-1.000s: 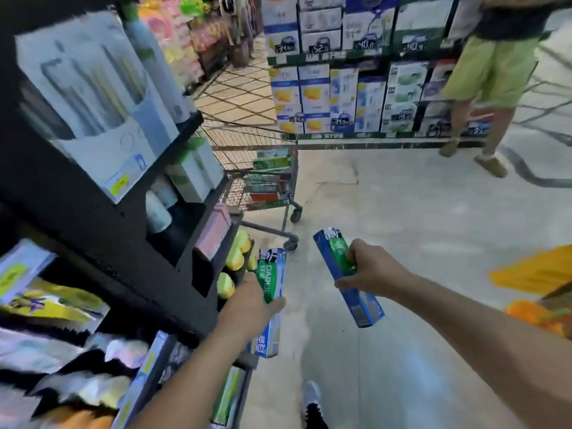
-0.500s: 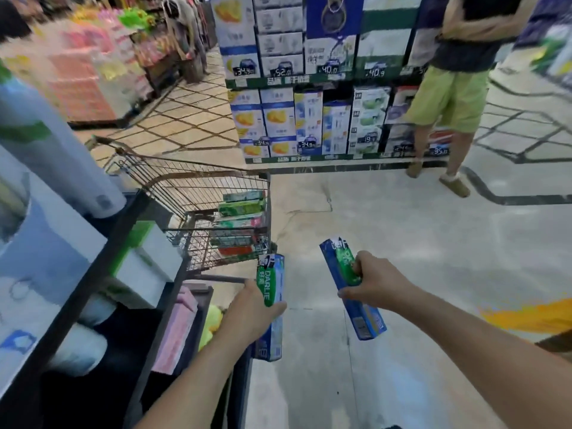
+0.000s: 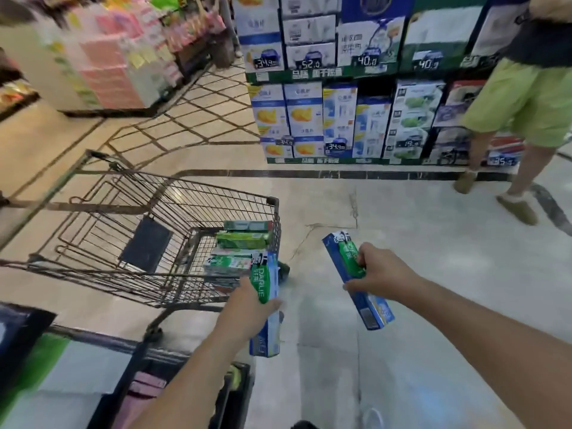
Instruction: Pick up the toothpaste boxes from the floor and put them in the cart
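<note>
Left hand grip closed round toothpaste box, frame centre, just beside cart near corner. Right hand grip closed round second box, right of centre, apart from cart. Advice: lift left box over rim, lay flat on stacked boxes, then right.

floor: pale tile | on it: wire cart
</note>
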The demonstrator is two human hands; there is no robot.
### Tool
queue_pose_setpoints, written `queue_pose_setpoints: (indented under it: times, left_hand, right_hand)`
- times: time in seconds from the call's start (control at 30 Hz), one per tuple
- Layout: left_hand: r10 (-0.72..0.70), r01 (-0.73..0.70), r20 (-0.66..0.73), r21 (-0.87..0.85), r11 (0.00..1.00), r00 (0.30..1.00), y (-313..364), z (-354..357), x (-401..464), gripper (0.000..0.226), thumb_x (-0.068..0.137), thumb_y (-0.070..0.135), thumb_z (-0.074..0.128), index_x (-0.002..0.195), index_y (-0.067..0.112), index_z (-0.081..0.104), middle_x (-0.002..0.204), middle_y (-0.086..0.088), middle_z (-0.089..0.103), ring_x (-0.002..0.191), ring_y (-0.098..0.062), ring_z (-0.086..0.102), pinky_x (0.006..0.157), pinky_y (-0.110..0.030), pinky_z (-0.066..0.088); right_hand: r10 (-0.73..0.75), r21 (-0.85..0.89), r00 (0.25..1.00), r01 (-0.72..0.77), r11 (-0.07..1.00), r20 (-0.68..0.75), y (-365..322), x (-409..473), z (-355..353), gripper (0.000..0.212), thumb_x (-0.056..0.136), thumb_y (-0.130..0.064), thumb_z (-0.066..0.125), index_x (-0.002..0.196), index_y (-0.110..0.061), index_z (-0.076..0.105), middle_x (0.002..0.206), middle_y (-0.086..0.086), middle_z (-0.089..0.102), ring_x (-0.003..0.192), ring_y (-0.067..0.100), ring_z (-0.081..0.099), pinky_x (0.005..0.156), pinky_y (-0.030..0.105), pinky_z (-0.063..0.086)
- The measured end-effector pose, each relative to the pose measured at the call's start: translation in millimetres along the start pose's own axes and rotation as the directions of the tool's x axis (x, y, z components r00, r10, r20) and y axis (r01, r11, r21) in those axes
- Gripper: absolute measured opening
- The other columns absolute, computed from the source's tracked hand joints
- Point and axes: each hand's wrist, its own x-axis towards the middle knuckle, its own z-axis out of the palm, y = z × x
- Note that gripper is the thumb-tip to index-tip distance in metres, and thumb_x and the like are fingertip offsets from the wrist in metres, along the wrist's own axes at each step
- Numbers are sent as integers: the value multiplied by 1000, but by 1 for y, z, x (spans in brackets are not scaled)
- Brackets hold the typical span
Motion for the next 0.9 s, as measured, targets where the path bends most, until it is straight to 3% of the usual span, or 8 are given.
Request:
queue_pose_setpoints:
  times: [0.13, 0.23, 0.33, 0.47, 0.63, 0.77, 0.83, 0.9]
  left_hand:
    - [-67, 66, -13, -42, 997, 998, 8, -17, 34, 81, 86, 53, 66, 139, 5, 28, 100, -4, 58, 76, -15, 57, 52, -26, 41]
    - [-120, 117, -34, -67, 991, 992, 7, -35, 72, 96, 87, 54, 64, 151, 4, 14, 126, -12, 57, 104, -25, 60, 72, -31, 50]
    - [-158, 152, -42, -118, 981, 986, -2, -53, 115, 87, 86, 54, 64, 144, 2, 25, 107, -10, 63, 87, -22, 64, 71, -40, 55]
    - [-216, 210, -24, -155, 966, 976, -14, -85, 171, 78, 87, 52, 64, 140, 5, 30, 91, -2, 60, 68, -15, 57, 51, -32, 46]
    - [-252, 245, -19, -173, 954, 968, -30, -123, 217, 74, 89, 50, 63, 140, 10, 28, 109, 2, 56, 88, -15, 58, 69, -31, 51]
    - [-294, 276, -41, -241, 930, 955, -48, -134, 240, 67, 87, 51, 66, 134, 14, 35, 102, 5, 57, 75, -9, 55, 60, -26, 50]
    - [-342, 318, -36, -287, 904, 939, -58, -131, 249, 63, 85, 53, 68, 127, 16, 38, 94, 4, 57, 73, -10, 57, 63, -31, 55]
    - [-386, 363, -2, -334, 870, 923, -69, -122, 259, 67, 84, 54, 67, 130, 17, 36, 102, 2, 58, 84, -14, 61, 72, -32, 56]
  right_hand:
    - [-68, -42, 994, 71, 997, 81, -20, 65, -5, 55, 71, -47, 82, 98, -17, 45, 91, 2, 56, 80, 20, 53, 65, 35, 42]
    - [-120, -77, 984, 131, 988, 133, -43, 118, -1, 54, 72, -47, 80, 99, -16, 44, 92, 4, 56, 80, 20, 52, 66, 35, 42]
    - [-154, -134, 971, 180, 974, 181, -70, 173, 7, 54, 74, -48, 80, 99, -18, 43, 91, 2, 55, 79, 19, 50, 62, 32, 39]
    - [-161, -200, 960, 208, 957, 229, -113, 242, 9, 50, 76, -46, 78, 100, -19, 44, 90, 0, 53, 77, 17, 49, 59, 31, 36]
    - [-181, -270, 929, 274, 923, 322, -161, 314, 20, 42, 79, -34, 74, 96, -19, 38, 79, -3, 43, 70, 15, 44, 58, 31, 33]
    - [-176, -348, 880, 349, 870, 441, -198, 361, 43, 39, 83, -24, 72, 96, -14, 37, 77, 1, 43, 63, 13, 40, 51, 28, 27]
    - [-176, -365, 860, 378, 851, 479, -213, 382, 63, 42, 84, -22, 71, 103, -10, 36, 80, 3, 47, 66, 14, 45, 50, 26, 27]
    - [-178, -405, 845, 413, 815, 505, -224, 403, 87, 39, 84, -21, 69, 106, -10, 38, 92, 7, 55, 81, 23, 57, 55, 29, 36]
